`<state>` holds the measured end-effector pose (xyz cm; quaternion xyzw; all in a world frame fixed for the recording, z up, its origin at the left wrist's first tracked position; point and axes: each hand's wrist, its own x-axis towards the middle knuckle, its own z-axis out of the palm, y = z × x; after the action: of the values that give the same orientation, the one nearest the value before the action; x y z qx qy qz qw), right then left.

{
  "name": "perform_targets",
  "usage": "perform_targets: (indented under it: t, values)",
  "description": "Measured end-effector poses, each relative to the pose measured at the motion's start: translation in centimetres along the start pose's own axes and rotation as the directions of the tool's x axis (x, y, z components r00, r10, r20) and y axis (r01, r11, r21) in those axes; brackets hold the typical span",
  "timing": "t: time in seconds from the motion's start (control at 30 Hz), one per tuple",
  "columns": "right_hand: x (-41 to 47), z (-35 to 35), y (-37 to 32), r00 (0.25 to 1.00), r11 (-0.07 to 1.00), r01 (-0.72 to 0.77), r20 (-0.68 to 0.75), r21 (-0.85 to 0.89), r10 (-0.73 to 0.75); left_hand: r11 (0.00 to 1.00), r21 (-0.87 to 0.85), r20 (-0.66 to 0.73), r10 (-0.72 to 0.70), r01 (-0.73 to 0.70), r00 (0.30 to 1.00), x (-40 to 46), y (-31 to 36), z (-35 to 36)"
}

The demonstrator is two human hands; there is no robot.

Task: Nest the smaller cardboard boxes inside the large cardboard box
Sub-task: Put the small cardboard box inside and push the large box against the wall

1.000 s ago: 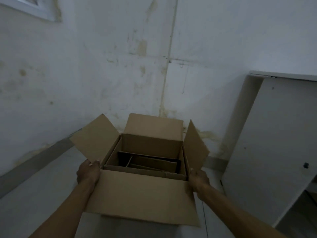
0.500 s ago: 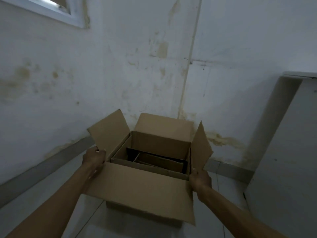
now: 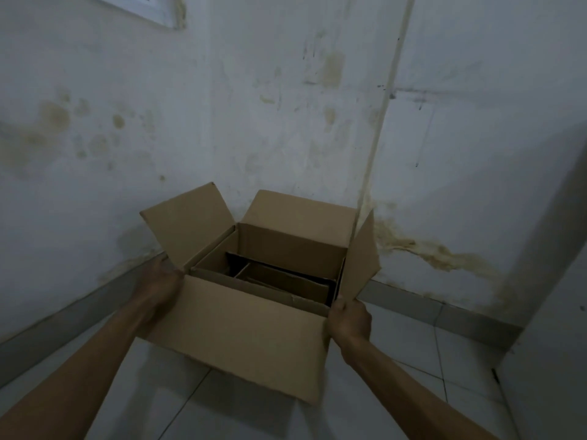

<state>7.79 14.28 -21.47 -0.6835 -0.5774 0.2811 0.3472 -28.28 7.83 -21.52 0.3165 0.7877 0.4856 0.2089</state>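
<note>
A large brown cardboard box [image 3: 241, 331] stands open in front of me, all its flaps spread outward. Inside it sit smaller cardboard boxes [image 3: 286, 277], nested low, with dark gaps around them; how many there are I cannot tell. My left hand [image 3: 160, 281] grips the box's left side just under the left flap. My right hand [image 3: 347, 317] holds the near right corner, at the base of the upright right flap. The box appears to be held just above the floor.
Two stained white walls meet in a corner [image 3: 378, 147] right behind the box. A grey skirting [image 3: 444, 315] runs along their base. Pale floor tiles [image 3: 397, 376] lie below. A white cabinet side [image 3: 559, 344] rises at the far right.
The box and both hands have come closer to the wall corner and shifted right in view. The left flap has swung up a little. The cabinet has slid toward the right edge.
</note>
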Motion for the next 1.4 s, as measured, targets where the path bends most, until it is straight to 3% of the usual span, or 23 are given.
perform_targets:
  t: [0.3,0.5,0.7,0.87,1.0,1.27,1.4]
  values:
    - [0.4,6.4,-3.9,0.982,0.982,0.190,0.017,-0.014,-0.190,0.985,0.163,0.027,0.047,-0.051,0.999,6.6,-0.6,-2.4]
    - [-0.4,10.5,-7.4,0.980,0.988,0.155,0.130,-0.029,-0.150,0.935,0.355,0.082,-0.037,0.005,0.996,10.1,-0.9,-6.4]
    - [-0.1,12.1,-9.6,0.984,0.993,0.108,0.150,-0.054,-0.098,0.950,0.294,0.085,-0.135,0.105,0.987,12.4,-2.9,-8.3]
    - [0.5,13.2,-9.8,0.980,0.991,0.125,0.158,-0.037,-0.118,0.907,0.421,0.165,-0.048,-0.027,0.985,14.0,-2.6,-7.7]
    - [1.6,14.2,-10.8,0.972,0.991,0.127,0.203,-0.046,-0.115,0.814,0.580,0.094,-0.034,-0.027,0.995,14.6,-2.8,-6.0]
    - [3.0,17.4,-12.7,0.971,0.999,0.044,0.232,0.026,-0.049,0.719,0.686,0.119,0.045,-0.115,0.992,18.0,-4.6,-5.8]
    - [3.6,19.4,-14.1,0.959,0.998,0.028,0.279,0.054,-0.042,0.682,0.722,0.046,0.122,-0.117,0.991,18.9,-3.2,-5.6]
